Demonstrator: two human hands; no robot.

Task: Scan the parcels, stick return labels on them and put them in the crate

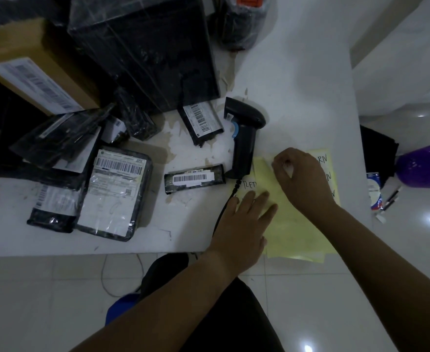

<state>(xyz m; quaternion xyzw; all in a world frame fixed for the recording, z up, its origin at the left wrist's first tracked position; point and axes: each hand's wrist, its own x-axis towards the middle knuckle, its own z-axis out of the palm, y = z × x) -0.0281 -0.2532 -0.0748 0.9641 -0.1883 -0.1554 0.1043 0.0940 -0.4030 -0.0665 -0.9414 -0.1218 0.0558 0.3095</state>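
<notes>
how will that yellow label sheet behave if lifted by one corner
Probably floppy: the yellow label sheet looks paper-thin, lies flat and overhangs the table edge. Likely light and prone to sliding, perhaps why the left hand presses it while the right hand pinches it.

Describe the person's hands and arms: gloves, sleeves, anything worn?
Left hand and right hand are ungloved, with no watch or wristband in view. Left forearm and right forearm show no sleeve up to the frame edge.
</notes>
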